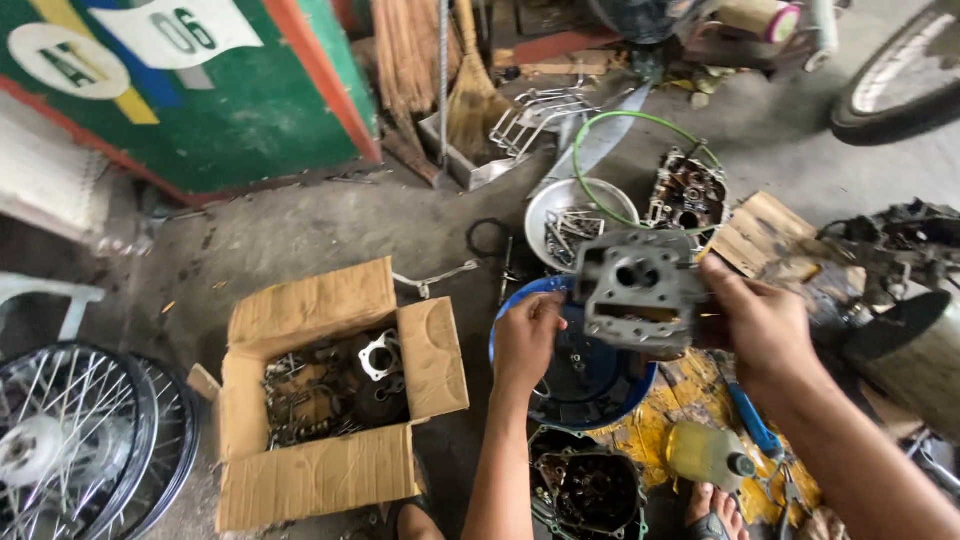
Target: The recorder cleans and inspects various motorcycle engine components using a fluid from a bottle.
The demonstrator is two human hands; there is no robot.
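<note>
We held a grey metal engine casting (pixel 638 290) up between both hands, above the blue basin (pixel 585 385). Our right hand (pixel 758 325) had its grip closed on the casting's right edge; our left hand (pixel 527 338) was curled against its left side. Beyond lay a white bowl of small parts (pixel 570 222) and a green hose loop (pixel 640 125). Left, on the floor, sat an open cardboard box (pixel 330 395) of parts, beside spoked wheels (pixel 85 440).

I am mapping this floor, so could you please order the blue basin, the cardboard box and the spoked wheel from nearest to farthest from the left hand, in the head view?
1. Blue basin: just beneath the left hand.
2. Cardboard box: to its left on the floor.
3. Spoked wheel: at the far left edge.
</note>
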